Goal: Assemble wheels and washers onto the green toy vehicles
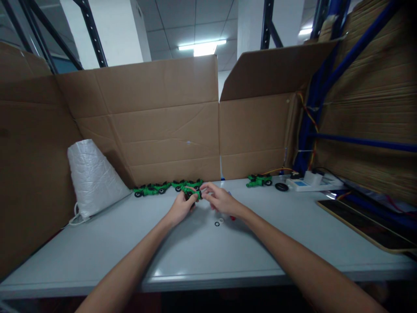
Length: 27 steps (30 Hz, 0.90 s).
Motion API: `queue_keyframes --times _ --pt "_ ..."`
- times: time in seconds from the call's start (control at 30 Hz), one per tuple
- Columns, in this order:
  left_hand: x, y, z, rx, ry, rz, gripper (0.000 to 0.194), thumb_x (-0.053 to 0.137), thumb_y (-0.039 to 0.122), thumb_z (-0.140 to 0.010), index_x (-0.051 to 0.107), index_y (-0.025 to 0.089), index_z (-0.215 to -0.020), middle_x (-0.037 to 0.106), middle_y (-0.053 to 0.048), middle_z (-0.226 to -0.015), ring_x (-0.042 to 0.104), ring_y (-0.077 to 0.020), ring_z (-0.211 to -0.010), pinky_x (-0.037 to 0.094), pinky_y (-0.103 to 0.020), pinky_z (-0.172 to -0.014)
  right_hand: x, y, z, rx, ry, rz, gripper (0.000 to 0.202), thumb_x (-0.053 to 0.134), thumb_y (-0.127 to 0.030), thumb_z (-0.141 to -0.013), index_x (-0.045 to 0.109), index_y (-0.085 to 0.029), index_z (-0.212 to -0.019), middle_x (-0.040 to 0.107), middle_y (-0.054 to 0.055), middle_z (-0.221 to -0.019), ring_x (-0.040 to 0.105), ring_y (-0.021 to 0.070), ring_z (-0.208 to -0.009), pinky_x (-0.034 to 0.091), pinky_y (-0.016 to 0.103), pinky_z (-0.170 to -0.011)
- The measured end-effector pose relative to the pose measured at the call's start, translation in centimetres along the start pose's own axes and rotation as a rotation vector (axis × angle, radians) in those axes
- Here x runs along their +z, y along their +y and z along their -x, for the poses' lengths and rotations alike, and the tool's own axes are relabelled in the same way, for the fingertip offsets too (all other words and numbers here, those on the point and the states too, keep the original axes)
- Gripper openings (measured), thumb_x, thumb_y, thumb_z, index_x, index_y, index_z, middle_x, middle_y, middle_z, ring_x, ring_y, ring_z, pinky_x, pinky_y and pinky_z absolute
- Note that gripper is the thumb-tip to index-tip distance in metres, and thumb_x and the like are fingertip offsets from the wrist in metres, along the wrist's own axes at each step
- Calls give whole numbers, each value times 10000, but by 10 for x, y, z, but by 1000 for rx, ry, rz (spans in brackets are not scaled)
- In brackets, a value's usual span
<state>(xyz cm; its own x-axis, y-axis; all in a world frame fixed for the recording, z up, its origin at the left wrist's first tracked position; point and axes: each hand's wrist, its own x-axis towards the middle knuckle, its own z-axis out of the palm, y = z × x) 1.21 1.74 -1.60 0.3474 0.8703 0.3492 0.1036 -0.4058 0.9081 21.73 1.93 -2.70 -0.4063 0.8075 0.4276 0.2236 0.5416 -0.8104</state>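
Observation:
My left hand [181,208] is closed around a small green toy car [194,194] with black wheels, held just above the table. My right hand [220,199] is at the car's right end, its fingers curled and bent toward it. Whatever sits between those right fingertips is too small to make out. Below the hands lie a small black ring [215,224] and a whitish ring [221,220]. A red piece [232,218] shows partly from behind my right wrist.
Several green toy cars [151,189] line the table's [107,248] back edge, another car [259,181] stands to the right. Near it are a black ring [277,186] and a power strip [304,184]. A white padded bag [94,180] leans left. Cardboard walls [163,130] enclose the back and sides.

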Motion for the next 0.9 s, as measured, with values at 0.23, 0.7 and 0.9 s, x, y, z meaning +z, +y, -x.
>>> queue_keyframes --times 0.23,0.7,0.9 --pt "-2 -1 -3 -12 53 18 473 794 455 -761 541 170 -1042 614 14 -770 584 -131 -615 477 -251 -537 1 3 -2 102 102 -120 330 430 -511 -1017 547 -226 -1135 678 -1 -910 482 85 -452 364 205 -356" --pt "-5 0 1 -27 23 -168 473 641 631 -894 556 167 -874 619 -1 -666 585 -143 -565 447 -274 -559 12 0 -3 -64 86 -131 275 604 -464 -959 539 -221 -1070 672 24 -921 617 176 -789 495 298 -689" --pt "-9 -5 -5 -17 54 -185 463 657 623 -884 560 172 -850 610 8 -624 568 -146 -539 429 -271 -541 11 -10 1 -171 138 66 288 671 -284 -895 529 -243 -1142 625 26 -1127 635 170 -880 511 325 -799"
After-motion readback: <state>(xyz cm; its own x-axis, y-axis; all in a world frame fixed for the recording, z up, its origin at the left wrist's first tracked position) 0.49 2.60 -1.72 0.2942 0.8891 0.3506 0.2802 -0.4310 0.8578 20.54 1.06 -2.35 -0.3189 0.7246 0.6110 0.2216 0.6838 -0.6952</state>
